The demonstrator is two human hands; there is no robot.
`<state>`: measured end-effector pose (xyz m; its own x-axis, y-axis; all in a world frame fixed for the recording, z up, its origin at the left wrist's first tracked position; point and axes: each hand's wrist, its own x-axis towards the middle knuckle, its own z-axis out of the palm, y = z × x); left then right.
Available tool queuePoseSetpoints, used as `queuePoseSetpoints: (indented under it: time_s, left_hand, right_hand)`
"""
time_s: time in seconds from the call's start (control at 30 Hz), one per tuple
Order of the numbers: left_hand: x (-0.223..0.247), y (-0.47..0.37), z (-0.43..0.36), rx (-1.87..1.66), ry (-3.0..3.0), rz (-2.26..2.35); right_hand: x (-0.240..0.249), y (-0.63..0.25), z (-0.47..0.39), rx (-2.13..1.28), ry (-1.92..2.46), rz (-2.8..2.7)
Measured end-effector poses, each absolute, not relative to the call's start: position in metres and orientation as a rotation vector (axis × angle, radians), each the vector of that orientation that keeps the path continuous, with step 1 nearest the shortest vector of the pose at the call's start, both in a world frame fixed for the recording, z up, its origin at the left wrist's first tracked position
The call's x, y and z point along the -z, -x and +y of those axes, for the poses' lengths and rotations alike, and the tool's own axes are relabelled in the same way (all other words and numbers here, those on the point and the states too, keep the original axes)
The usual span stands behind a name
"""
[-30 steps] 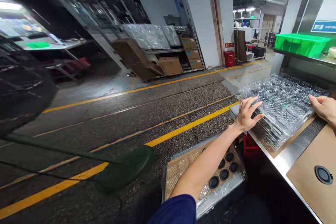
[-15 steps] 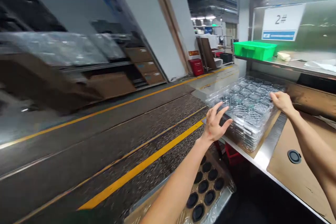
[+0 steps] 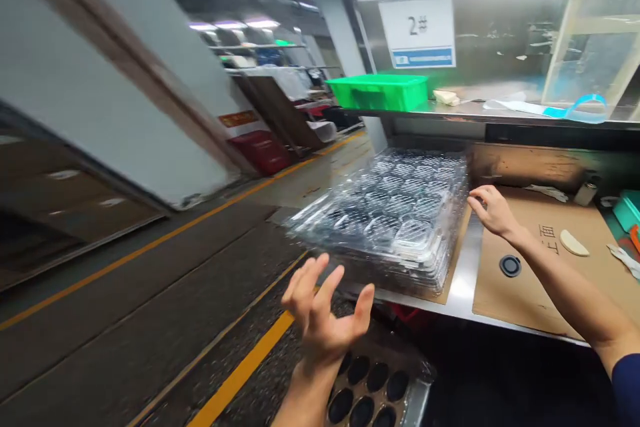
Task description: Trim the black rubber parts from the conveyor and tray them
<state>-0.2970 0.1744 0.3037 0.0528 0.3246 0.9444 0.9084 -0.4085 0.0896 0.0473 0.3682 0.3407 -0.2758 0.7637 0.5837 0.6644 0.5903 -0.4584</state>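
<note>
A stack of clear plastic blister trays with round dark pieces in their pockets stands at the left end of the workbench, on cardboard. My left hand is in front of the stack's near left corner, fingers spread and nothing in them. Just right of the stack's right side, my right hand hangs over the bench with fingers loosely bent and thumb a little apart; I see nothing in it. A dark round cap-like piece lies on the cardboard sheet below my right forearm.
Below the bench edge, another tray holds several black round pieces. A green bin stands on the shelf above. On the cardboard are a cream half-round piece and a white cloth-like item. A teal box sits far right.
My view has turned right, showing more of the bench. My right hand has come off the tray stack's right edge. My left hand has drawn back from its near left side, fingers still spread.
</note>
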Motion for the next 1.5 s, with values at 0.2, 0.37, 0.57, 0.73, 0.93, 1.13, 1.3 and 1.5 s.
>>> queuePoseSetpoints:
  time_s: [0.2,0.37,0.57,0.73,0.93,1.13,1.3,1.5]
  left_hand:
    - [-0.245,0.193,0.138,1.525,2.501,-1.052]
    - [-0.221,0.090,0.172,1.376,2.716,-1.316]
    - [-0.199,0.038,0.216,0.609,2.816,-1.576]
    - [-0.182,0.049,0.223,0.269,2.768,-1.706]
    - [-0.172,0.065,0.224,0.206,2.759,-1.700]
    - [-0.186,0.048,0.231,0.485,2.773,-1.654]
    - [-0.201,0.008,0.248,0.727,2.945,-1.707]
    - [-0.194,-0.030,0.274,0.756,2.756,-1.952]
  right_hand:
    - [-0.281,-0.190,0.266,-0.180,1.639,-1.831]
    - [-0.262,-0.240,0.245,-0.119,1.878,-1.867]
    - [-0.252,-0.263,0.274,0.093,2.278,-1.826]
    - [-0.234,-0.274,0.305,-0.093,2.202,-1.993]
    - [-0.217,-0.271,0.315,-0.079,2.010,-2.076]
    - [-0.216,-0.287,0.304,-0.143,2.040,-1.963]
    - [-0.210,-0.303,0.313,-0.167,2.026,-1.874]
    - [-0.198,-0.310,0.323,-0.087,1.921,-1.849]
